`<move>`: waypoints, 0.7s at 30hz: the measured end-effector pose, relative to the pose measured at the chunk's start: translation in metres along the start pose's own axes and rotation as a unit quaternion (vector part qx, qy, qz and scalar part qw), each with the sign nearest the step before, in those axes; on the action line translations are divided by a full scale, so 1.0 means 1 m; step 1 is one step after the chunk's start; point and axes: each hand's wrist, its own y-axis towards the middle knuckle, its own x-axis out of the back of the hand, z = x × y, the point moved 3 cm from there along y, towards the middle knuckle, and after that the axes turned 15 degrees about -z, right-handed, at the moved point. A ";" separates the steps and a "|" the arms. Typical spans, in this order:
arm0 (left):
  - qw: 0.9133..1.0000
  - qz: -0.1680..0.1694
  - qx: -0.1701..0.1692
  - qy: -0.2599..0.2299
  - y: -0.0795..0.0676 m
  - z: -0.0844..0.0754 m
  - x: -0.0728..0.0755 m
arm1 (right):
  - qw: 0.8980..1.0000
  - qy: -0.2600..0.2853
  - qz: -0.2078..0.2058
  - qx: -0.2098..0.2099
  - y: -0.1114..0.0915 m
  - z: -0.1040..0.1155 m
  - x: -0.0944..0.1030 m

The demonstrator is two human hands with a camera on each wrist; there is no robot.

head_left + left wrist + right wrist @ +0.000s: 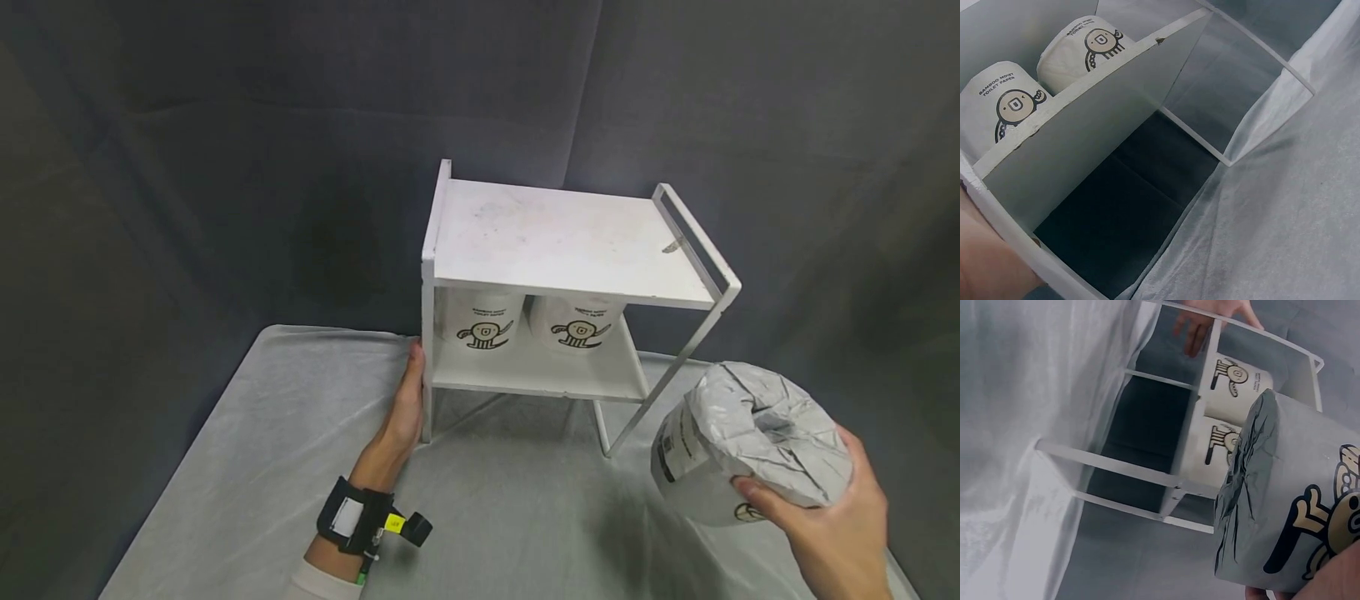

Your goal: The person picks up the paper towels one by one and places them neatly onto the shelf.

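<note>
My right hand (840,517) grips a wrapped toilet paper roll (690,467) at the right, thumb on its near side; the roll is tilted, and its crumpled wrapper end (1244,487) points toward the rack in the right wrist view. A white two-tier rack (562,242) stands in the middle. On its lower shelf sit two more toilet paper rolls, a left one (480,325) and a right one (573,329), side by side under the top shelf. Against the rack's left side rests my left hand (405,404), its fingers straight and partly hidden by the frame in the head view.
A grey cloth (315,400) covers the table beneath the rack. Dark fabric (300,167) hangs behind it. The rack's right side is an open frame with a slanted leg (675,367). A strap with a small camera (360,517) sits on my left wrist.
</note>
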 end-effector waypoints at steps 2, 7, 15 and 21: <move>1.000 0.000 0.002 0.004 0.000 0.000 0.000 | 1.000 -0.003 -0.002 0.007 0.000 0.004 0.002; 1.000 -0.001 0.007 0.012 0.000 0.001 0.000 | 0.999 0.013 0.004 0.036 0.001 0.016 0.008; 1.000 -0.005 0.018 0.009 0.000 -0.001 0.001 | 0.995 0.035 0.022 0.090 0.005 0.044 0.014; 1.000 0.000 0.019 0.005 -0.001 0.000 0.001 | 0.990 0.063 0.037 0.119 0.007 0.059 0.015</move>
